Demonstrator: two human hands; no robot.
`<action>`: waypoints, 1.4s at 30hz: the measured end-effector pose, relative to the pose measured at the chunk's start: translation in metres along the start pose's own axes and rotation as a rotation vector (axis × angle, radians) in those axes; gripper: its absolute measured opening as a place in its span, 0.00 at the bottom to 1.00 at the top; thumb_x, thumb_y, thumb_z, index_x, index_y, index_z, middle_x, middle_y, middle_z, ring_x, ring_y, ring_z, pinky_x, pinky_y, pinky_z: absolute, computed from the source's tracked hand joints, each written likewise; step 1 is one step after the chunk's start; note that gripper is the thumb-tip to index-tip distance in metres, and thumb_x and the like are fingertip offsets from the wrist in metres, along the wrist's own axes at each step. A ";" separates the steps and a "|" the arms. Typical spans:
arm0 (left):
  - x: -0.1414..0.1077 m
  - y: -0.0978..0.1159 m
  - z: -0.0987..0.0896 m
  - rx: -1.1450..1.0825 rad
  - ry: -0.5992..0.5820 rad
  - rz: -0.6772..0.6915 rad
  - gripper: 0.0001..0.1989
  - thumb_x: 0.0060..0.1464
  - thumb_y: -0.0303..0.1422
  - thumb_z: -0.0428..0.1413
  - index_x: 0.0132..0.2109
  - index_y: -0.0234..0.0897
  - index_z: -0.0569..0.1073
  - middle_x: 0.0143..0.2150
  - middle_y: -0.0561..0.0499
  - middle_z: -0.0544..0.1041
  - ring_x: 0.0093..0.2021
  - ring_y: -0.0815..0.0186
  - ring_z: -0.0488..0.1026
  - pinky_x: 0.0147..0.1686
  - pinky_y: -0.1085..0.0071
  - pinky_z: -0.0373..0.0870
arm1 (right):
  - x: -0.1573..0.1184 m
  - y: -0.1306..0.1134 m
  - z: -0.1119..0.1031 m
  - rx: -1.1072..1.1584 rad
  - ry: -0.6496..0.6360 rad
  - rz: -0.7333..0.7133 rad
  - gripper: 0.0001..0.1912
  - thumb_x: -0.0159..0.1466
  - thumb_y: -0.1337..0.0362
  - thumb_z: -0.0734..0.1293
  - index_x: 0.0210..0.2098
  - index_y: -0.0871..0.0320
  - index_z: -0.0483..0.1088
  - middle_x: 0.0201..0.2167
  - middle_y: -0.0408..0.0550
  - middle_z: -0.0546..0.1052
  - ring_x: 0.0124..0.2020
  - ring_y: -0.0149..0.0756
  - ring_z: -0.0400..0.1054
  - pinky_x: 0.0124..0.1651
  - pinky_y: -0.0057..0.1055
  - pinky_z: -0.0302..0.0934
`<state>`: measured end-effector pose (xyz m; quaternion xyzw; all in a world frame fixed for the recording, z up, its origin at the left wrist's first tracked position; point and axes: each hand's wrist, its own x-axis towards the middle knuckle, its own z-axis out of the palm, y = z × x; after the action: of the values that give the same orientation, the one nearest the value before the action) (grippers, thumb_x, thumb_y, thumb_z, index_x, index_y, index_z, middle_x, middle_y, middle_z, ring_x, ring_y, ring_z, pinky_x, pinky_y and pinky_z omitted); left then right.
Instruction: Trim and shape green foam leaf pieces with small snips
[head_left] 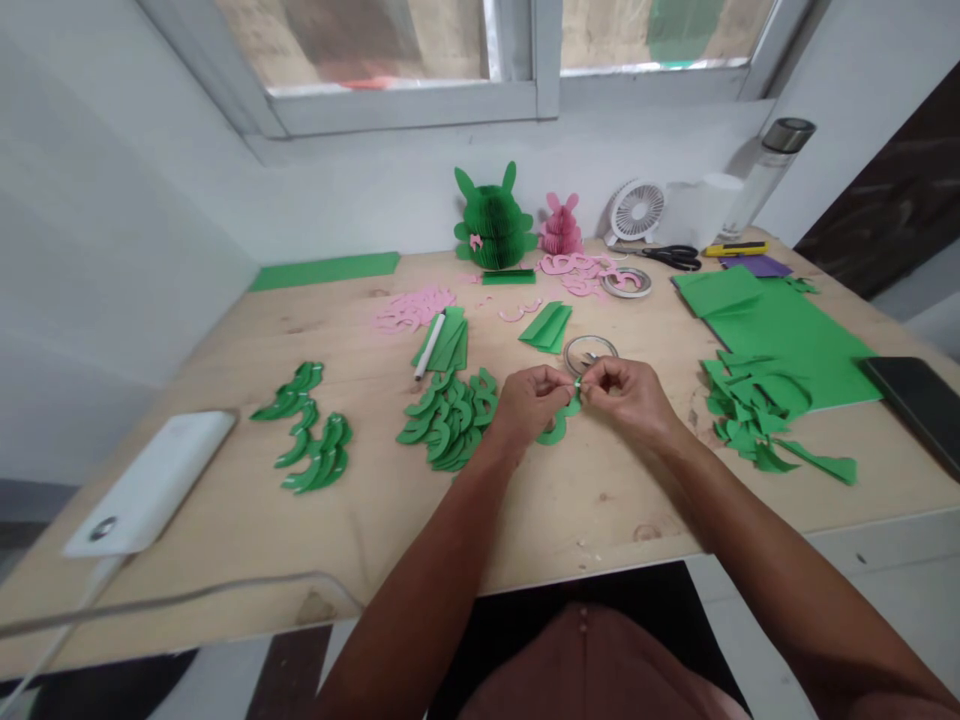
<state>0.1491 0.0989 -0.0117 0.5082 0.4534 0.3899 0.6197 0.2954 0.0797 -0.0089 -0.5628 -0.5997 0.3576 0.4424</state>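
Note:
Close together over the table, my left hand [531,402] and my right hand [630,396] pinch at one small spot between their fingertips. A curved green paper cutout [555,433] hangs below that spot, partly covered by my left hand, and a whitish bit shows at the pinch. Which fingertips hold the paper itself is hard to make out. A roll of tape [570,352] lies just beyond my fingers. Left of my left hand is a heap of curved green cutouts [450,425]. Farther left, more curved green pieces [322,460] carry whitish strips.
Green scraps [750,410] and green sheets [795,345] lie at the right by a black phone [915,400]. Black scissors [671,257], a yellow cutter [739,249], a small fan [637,211] and paper figures [499,225] stand behind. A white power bank [154,485] with a cable lies left.

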 end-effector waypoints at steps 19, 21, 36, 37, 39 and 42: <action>0.000 0.000 0.001 -0.040 -0.005 -0.023 0.07 0.38 0.32 0.59 0.26 0.32 0.70 0.17 0.59 0.65 0.12 0.81 0.53 0.12 0.81 0.49 | -0.001 0.000 0.001 -0.076 0.014 -0.067 0.03 0.49 0.66 0.62 0.21 0.59 0.65 0.18 0.42 0.67 0.21 0.27 0.58 0.25 0.25 0.53; 0.000 0.000 0.001 -0.048 -0.009 -0.028 0.07 0.38 0.31 0.59 0.27 0.32 0.70 0.17 0.59 0.65 0.12 0.81 0.53 0.12 0.81 0.48 | -0.001 -0.001 0.001 -0.084 0.013 -0.057 0.03 0.49 0.66 0.62 0.21 0.59 0.65 0.18 0.42 0.67 0.21 0.27 0.58 0.25 0.25 0.52; 0.000 0.001 0.002 -0.022 0.007 -0.027 0.09 0.39 0.34 0.60 0.26 0.33 0.70 0.16 0.59 0.65 0.11 0.81 0.52 0.11 0.81 0.48 | -0.001 -0.002 0.001 -0.099 0.009 -0.053 0.04 0.49 0.66 0.62 0.21 0.59 0.65 0.18 0.42 0.66 0.21 0.27 0.58 0.24 0.25 0.52; 0.000 0.001 0.002 -0.019 0.007 -0.021 0.08 0.39 0.33 0.60 0.26 0.33 0.70 0.16 0.59 0.65 0.11 0.81 0.52 0.11 0.81 0.48 | -0.001 -0.002 0.001 -0.106 0.011 -0.057 0.04 0.49 0.66 0.62 0.21 0.59 0.65 0.18 0.42 0.67 0.21 0.27 0.58 0.24 0.25 0.52; -0.001 0.001 0.003 -0.012 0.006 -0.012 0.07 0.39 0.32 0.59 0.25 0.33 0.70 0.16 0.59 0.65 0.11 0.81 0.52 0.12 0.81 0.48 | -0.002 -0.002 0.001 -0.118 0.012 -0.058 0.04 0.49 0.66 0.62 0.21 0.59 0.65 0.18 0.42 0.67 0.21 0.27 0.58 0.25 0.25 0.52; -0.001 0.001 0.003 0.010 0.019 -0.002 0.05 0.40 0.30 0.58 0.26 0.33 0.70 0.16 0.60 0.65 0.11 0.81 0.53 0.12 0.81 0.49 | -0.002 -0.002 0.001 -0.129 0.009 -0.056 0.04 0.49 0.66 0.62 0.21 0.59 0.65 0.18 0.42 0.67 0.21 0.27 0.58 0.25 0.25 0.53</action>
<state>0.1517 0.0973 -0.0107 0.5071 0.4617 0.3917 0.6134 0.2941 0.0777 -0.0076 -0.5748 -0.6350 0.3031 0.4178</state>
